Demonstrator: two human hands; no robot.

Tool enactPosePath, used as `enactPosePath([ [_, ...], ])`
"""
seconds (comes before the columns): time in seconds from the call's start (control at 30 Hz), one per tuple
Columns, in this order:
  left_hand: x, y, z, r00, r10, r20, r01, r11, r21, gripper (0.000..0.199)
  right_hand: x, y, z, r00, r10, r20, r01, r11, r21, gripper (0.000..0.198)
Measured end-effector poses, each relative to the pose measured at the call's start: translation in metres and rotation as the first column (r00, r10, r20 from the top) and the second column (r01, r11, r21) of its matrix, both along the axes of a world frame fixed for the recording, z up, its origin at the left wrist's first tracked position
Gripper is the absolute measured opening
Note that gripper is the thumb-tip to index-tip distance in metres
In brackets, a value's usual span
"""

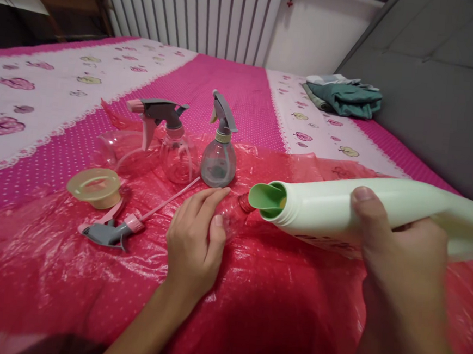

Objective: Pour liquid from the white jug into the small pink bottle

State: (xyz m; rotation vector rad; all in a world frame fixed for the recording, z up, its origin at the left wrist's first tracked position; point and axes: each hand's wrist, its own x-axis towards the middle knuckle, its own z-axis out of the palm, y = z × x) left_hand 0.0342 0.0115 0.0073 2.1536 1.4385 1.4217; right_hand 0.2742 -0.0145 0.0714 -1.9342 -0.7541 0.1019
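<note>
My right hand [398, 250] grips a large pale green detergent bottle [325, 200], tipped nearly level, its green pouring spout [268, 197] pointing left. Just under that spout is the neck of a clear spray bottle [233, 215] without its top. My left hand [197, 228] is closed around this clear bottle and hides much of it. Whether liquid is flowing I cannot tell. Left of that hand lies a pink and grey spray nozzle [111, 231] with a thin pink tube. Behind it stands a small grey spray bottle [219, 159] with some liquid inside.
A pink-topped spray bottle [176, 153] stands behind, beside other clear pink plastic. A yellowish cap or cup [96, 188] sits at left. Red plastic sheeting [275, 305] covers the patterned bedspread [231, 84]. Folded cloths [345, 95] lie near the grey headboard [432, 78].
</note>
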Motion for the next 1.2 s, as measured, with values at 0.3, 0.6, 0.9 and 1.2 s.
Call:
enactPosePath([
  [0.3,-0.0001,0.0003,-0.0001,1.000,0.005,-0.006,-0.005,1.000,0.000,0.041,-0.0001,0.0007,-0.0009,1.000,0.006,0.002,-0.006,1.000,0.030,0.090],
  [0.6,0.0002,0.0002,-0.0002,1.000,0.003,-0.004,-0.003,1.000,0.011,0.042,0.0011,0.0003,-0.0010,1.000,-0.009,0.006,0.009,1.000,0.027,0.089],
  [0.9,-0.0001,0.0004,-0.0007,1.000,0.001,-0.011,-0.001,1.000,0.014,0.042,0.0018,0.0013,-0.0037,0.999,0.042,-0.029,-0.040,0.997,0.064,0.091],
  [1.2,-0.0001,0.0012,-0.0004,1.000,-0.001,-0.009,0.001,1.000,0.011,0.042,0.0025,-0.0002,-0.0023,1.000,0.013,0.001,-0.013,0.999,0.046,0.091],
])
